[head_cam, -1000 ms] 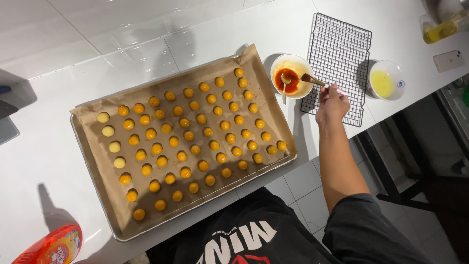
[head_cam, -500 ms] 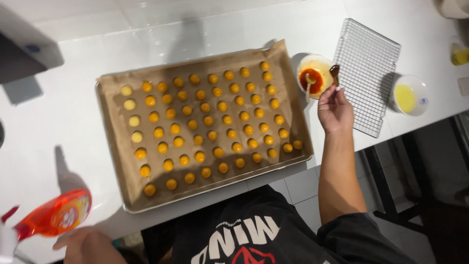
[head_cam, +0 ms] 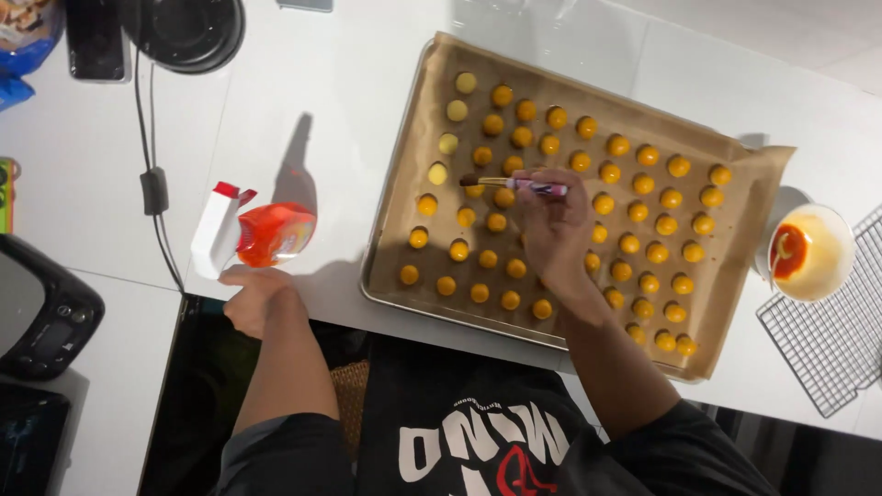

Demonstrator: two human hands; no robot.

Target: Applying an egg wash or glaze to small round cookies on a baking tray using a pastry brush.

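Note:
A metal baking tray (head_cam: 386, 285) lined with brown paper holds several rows of small round dough balls (head_cam: 634, 211); most are glossy orange, a few in the upper left (head_cam: 447, 143) are pale yellow. My right hand (head_cam: 551, 234) hovers over the tray's left half and grips a thin brush (head_cam: 519, 184), its bristle tip touching a ball beside the pale ones. My left hand (head_cam: 250, 292) is at the counter's near edge, closed around the lower side of an orange spray bottle (head_cam: 276, 234) with a white trigger head.
A white bowl (head_cam: 822, 276) with red-orange glaze stands right of the tray, beside a wire cooling rack (head_cam: 827, 344). A black cable (head_cam: 152, 179), a black round dish (head_cam: 184, 32), a phone (head_cam: 92, 37) and a black appliance (head_cam: 41, 312) lie to the left.
My right hand has left the glaze bowl and carried the brush to the tray's left side. My left hand has brought the spray bottle up onto the counter. The view has shifted left.

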